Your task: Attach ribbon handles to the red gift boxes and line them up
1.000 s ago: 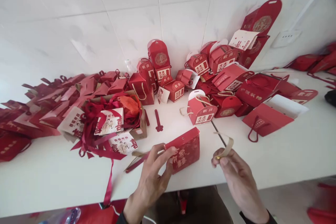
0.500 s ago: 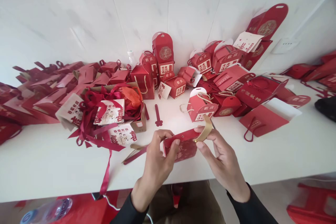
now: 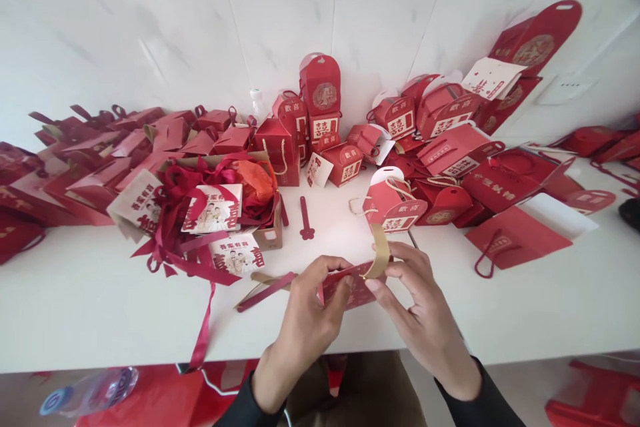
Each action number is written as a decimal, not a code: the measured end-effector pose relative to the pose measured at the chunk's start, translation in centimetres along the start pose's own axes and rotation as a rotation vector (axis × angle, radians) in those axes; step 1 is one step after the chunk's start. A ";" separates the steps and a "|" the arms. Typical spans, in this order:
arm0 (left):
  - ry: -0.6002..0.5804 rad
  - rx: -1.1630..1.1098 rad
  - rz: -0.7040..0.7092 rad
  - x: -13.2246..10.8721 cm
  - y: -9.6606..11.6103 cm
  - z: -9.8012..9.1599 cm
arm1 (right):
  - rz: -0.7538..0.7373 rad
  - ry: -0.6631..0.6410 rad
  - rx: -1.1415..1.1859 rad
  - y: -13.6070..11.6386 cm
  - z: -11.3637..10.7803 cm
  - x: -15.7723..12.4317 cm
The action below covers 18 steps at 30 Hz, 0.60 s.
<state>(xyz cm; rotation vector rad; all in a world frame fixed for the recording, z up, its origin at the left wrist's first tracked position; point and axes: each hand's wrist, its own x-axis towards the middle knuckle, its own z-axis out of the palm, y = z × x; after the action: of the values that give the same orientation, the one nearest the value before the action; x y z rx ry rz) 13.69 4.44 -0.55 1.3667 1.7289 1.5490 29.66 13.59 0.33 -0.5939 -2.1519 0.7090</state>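
Observation:
My left hand (image 3: 311,310) is closed on the left end of a small red gift box (image 3: 356,292), thumb in front and fingers behind. A curved gold strip (image 3: 381,252) stands up from the box's right end. My right hand (image 3: 425,313) pinches the strip's lower end between thumb and fingers, against the box's top edge. Left of my hands lie a dark red strip (image 3: 265,292) and a gold one partly under it. Farther back rests a flat red strip with a flower-shaped end (image 3: 305,219).
An open cardboard box (image 3: 270,238) overflows with red ribbons and printed cards (image 3: 213,208). Rows of red gift boxes (image 3: 107,180) fill the left; several more (image 3: 395,203) stand at the back and right. A tiled wall (image 3: 285,20) bounds the white table (image 3: 525,313).
The view has shifted slightly. The box's top edge has tilted toward being closed over, and the gold strip now stands more upright in my right hand.

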 end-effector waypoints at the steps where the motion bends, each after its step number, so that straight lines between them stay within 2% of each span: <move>1: -0.004 -0.006 -0.009 0.0 0.0 0.0 | -0.006 -0.001 -0.003 0.1 0.1 0.1; 10: -0.037 -0.109 -0.037 0.0 -0.5 0.0 | -0.012 -0.058 -0.019 0.4 0.1 0.0; 18: -0.074 -0.031 0.015 0.3 -0.4 -0.5 | 0.030 -0.063 -0.035 -0.3 -0.3 0.4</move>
<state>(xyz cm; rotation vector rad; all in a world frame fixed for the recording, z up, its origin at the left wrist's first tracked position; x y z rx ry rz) 13.04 4.50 -0.67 1.4073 1.6480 1.5078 29.56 13.70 0.89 -0.6310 -2.2216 0.7168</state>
